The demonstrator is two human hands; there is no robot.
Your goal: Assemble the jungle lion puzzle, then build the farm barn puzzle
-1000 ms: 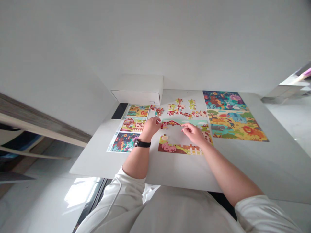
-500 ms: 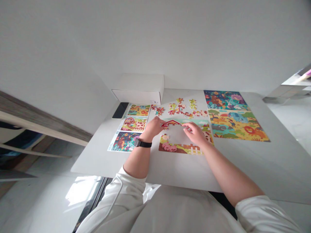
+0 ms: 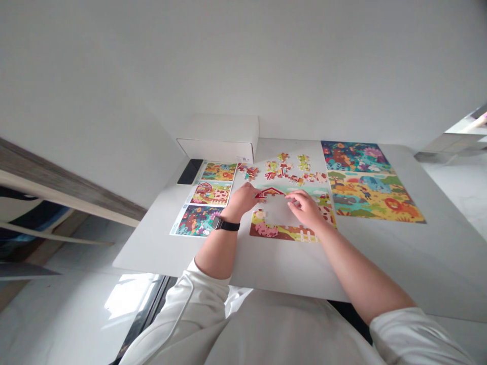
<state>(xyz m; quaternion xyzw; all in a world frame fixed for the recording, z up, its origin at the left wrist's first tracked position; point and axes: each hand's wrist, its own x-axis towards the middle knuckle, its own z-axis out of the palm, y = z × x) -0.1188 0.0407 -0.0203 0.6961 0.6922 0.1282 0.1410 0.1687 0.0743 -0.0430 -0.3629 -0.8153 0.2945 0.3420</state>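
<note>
A partly assembled farm jigsaw puzzle (image 3: 266, 231) lies on the table in front of me, with a bare gap in its middle below the red barn roof. My left hand (image 3: 244, 198), a black watch on its wrist, rests at the puzzle's upper left, its fingertips touching the barn part; some of its fingers are hidden. Over the right side of the gap is my right hand (image 3: 304, 208), fingers bent, with thumb and forefinger slightly apart at the roof's right end. No piece shows between them. Several loose puzzle pieces (image 3: 283, 171) lie just beyond the puzzle.
Left of the puzzle is a picture sheet (image 3: 209, 193) with three scenes, and a dark phone (image 3: 190, 172) by its top corner. A white box (image 3: 218, 144) stands at the back against the wall. Two finished puzzles (image 3: 375, 195) lie to the right on the table (image 3: 289, 274).
The view has shifted very slightly. Both hands keep nearly the same place and pose over the puzzle, and the loose pieces lie as before.
</note>
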